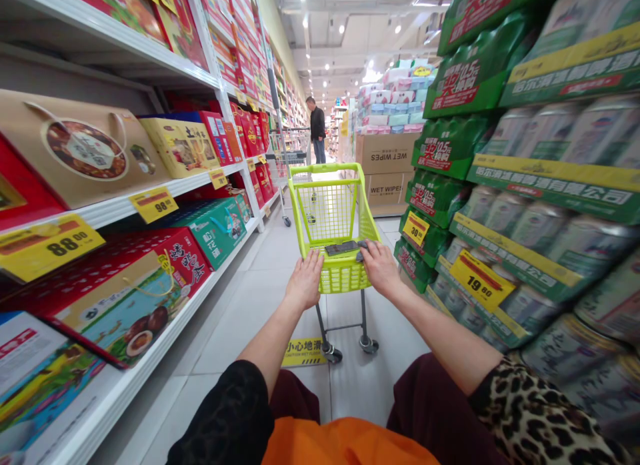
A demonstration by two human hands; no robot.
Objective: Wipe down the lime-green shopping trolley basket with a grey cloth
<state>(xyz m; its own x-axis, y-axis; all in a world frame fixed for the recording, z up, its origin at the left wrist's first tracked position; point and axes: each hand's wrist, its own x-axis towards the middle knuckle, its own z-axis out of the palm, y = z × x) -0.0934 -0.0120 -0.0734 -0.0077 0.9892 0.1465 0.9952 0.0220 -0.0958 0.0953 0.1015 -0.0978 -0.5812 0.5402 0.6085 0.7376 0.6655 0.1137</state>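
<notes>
Both the left hand [306, 276] and the right hand [383, 266] lie on the near edge of the green cart [344, 280], one by each corner. Fingers look close together, a bit bent; I can't tell if they grip. A dark flat thing [341, 248] between them is hard to name. Cans [540, 225] fill trays [543, 257], cut off at right.
</notes>
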